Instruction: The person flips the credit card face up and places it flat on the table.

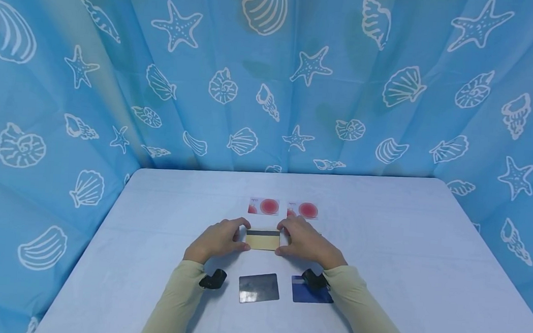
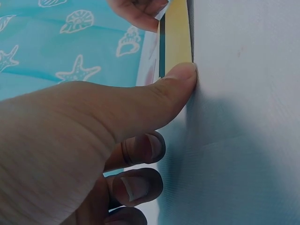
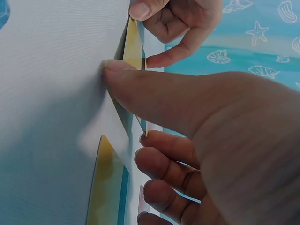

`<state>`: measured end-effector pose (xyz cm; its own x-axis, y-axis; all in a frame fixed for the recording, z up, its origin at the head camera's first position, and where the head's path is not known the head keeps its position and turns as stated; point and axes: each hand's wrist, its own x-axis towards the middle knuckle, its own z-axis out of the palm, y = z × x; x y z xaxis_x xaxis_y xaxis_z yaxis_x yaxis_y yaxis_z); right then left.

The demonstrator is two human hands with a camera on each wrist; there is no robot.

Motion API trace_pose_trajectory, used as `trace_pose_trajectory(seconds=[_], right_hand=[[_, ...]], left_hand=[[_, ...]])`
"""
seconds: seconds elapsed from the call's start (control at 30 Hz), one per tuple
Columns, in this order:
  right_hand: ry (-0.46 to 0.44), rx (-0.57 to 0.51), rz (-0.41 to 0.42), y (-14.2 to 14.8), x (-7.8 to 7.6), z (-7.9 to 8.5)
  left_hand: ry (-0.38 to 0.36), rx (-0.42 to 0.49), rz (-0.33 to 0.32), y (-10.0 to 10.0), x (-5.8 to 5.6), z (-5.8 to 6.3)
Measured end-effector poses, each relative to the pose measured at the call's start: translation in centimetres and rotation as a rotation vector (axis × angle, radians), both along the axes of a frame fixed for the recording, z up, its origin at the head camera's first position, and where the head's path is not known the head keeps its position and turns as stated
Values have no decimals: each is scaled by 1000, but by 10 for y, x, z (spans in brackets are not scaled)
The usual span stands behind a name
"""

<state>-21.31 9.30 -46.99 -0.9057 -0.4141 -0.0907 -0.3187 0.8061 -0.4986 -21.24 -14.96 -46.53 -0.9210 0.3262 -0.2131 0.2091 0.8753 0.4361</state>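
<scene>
A gold card (image 1: 262, 243) with a dark stripe along its far side lies between both hands, close over the white tabletop. My left hand (image 1: 221, 239) pinches its left end, thumb at the near corner and index finger at the far corner. At the right end, my right hand (image 1: 305, 241) holds it the same way, its other fingers curled beneath the palm. In the right wrist view a second gold card (image 3: 107, 187) lies beside that hand, mostly hidden by it in the head view.
Behind the hands lie two white cards with red circles, a left one (image 1: 263, 206) and a right one (image 1: 308, 211). Nearer are a dark grey card (image 1: 259, 288) and a blue card (image 1: 306, 294), partly under the right wrist. A blue shell-print curtain (image 1: 271, 85) hangs behind the table (image 1: 409, 236).
</scene>
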Motion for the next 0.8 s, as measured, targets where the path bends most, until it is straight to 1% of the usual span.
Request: trace_pose_trajectory(seconds=[0.3, 0.5, 0.8], right_hand=[[-1, 1, 6, 1, 1, 4], [2, 4, 9, 1, 1, 11], [-13, 4, -1, 0, 2, 15]], left_hand=[[-12, -17, 8, 1, 1, 2], [-10, -21, 4, 1, 0, 4], [-6, -7, -6, 0, 0, 4]])
